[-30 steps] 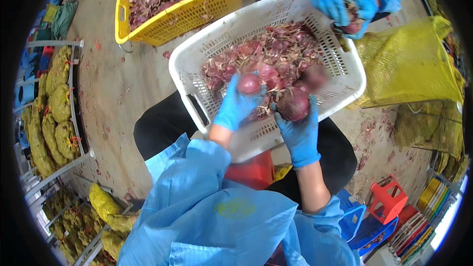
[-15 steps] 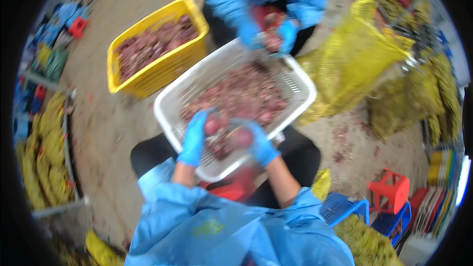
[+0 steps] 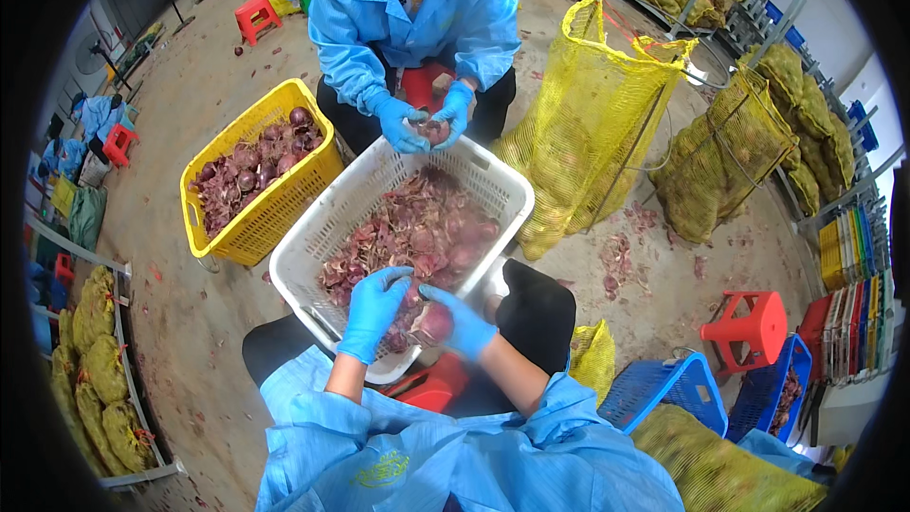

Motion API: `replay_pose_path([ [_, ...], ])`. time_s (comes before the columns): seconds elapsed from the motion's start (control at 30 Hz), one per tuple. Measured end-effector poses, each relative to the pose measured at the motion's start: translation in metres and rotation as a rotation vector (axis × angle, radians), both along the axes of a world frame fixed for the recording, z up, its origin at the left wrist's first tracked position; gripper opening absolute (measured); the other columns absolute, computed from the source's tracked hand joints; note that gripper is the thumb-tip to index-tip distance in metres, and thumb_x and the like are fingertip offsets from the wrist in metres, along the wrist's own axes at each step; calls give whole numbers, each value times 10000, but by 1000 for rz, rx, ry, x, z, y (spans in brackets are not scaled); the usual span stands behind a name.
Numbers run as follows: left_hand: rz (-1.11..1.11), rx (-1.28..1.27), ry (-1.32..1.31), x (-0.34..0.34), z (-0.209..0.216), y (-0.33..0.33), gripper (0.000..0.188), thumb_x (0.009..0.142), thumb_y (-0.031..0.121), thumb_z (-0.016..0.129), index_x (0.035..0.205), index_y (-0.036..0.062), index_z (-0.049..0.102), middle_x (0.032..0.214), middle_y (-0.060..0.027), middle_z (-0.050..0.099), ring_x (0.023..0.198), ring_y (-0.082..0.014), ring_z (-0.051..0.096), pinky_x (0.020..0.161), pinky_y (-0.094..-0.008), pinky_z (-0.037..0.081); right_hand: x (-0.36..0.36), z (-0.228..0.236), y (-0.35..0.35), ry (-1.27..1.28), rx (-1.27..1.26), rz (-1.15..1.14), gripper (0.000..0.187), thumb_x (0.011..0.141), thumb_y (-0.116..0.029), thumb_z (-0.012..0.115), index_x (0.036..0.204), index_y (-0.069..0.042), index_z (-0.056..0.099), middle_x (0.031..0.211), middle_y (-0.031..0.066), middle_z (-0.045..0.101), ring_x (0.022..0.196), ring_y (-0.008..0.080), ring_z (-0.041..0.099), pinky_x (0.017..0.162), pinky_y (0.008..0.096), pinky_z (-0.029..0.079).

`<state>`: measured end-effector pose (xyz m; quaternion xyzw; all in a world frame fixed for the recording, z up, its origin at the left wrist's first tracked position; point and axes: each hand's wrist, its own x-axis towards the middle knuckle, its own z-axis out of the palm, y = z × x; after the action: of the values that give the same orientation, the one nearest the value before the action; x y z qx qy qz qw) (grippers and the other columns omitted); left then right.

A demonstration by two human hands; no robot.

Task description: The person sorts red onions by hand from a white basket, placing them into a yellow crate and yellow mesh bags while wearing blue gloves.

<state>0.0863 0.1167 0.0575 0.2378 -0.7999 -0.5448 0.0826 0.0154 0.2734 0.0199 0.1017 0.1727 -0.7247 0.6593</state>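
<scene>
Both my hands, in blue gloves, are over the near end of a white slotted basket (image 3: 284,261) of red onions and loose skins. My right hand (image 3: 463,324) is closed on a round red onion (image 3: 434,324) with papery skin on it. Close beside it, my left hand (image 3: 372,313) curls its fingers round another red onion (image 3: 411,298), mostly hidden by the glove. Loose onion skins (image 3: 393,218) cover much of the basket's contents. Across from me, a co-worker's gloved hands (image 3: 427,123) hold an onion (image 3: 434,131) above the far rim.
A yellow basket (image 3: 248,242) of red onions stands left of the white one. Yellow mesh sacks (image 3: 569,152) stand on the right, with skins scattered on the floor. Blue baskets (image 3: 664,389) and a red stool (image 3: 749,332) are at near right. Sacks fill a left rack (image 3: 100,370).
The view has shifted and sharpened, showing more of the co-worker. My hands have come closer together, each still with an onion.
</scene>
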Motion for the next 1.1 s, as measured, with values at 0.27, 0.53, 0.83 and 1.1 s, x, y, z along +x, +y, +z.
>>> replay_pose_path([
  [0.27,195,629,352,-18,-13,-4,294,966,169,502,1153,-2,651,1121,-135,681,1030,-228,649,947,-335,490,4,-9,-10,-72,-107,-76,436,915,-281,639,1257,-31,536,1139,156,647,1000,299,664,875,432,560],
  [0.53,13,-10,-169,-5,-148,17,532,863,345,648,1227,-35,570,1155,-181,656,1027,-275,648,881,-401,492,-82,48,18,123,-112,-465,511,901,-466,606,1254,-106,519,1243,126,601,928,281,640,775,439,546],
  [0.83,-40,-559,-490,-14,-167,79,211,780,256,617,912,103,680,826,-164,658,757,-360,660,682,-478,533,-329,200,84,1018,246,-883,475,937,-400,562,1261,-57,507,1151,127,626,868,261,657,780,390,553],
  [1.1,-93,-556,-487,-25,-160,81,247,755,239,620,947,86,646,857,-149,646,768,-350,646,665,-465,521,-545,264,81,2125,1475,-1027,695,815,-384,724,1377,-85,445,1237,230,606,1089,345,622,916,397,483],
])
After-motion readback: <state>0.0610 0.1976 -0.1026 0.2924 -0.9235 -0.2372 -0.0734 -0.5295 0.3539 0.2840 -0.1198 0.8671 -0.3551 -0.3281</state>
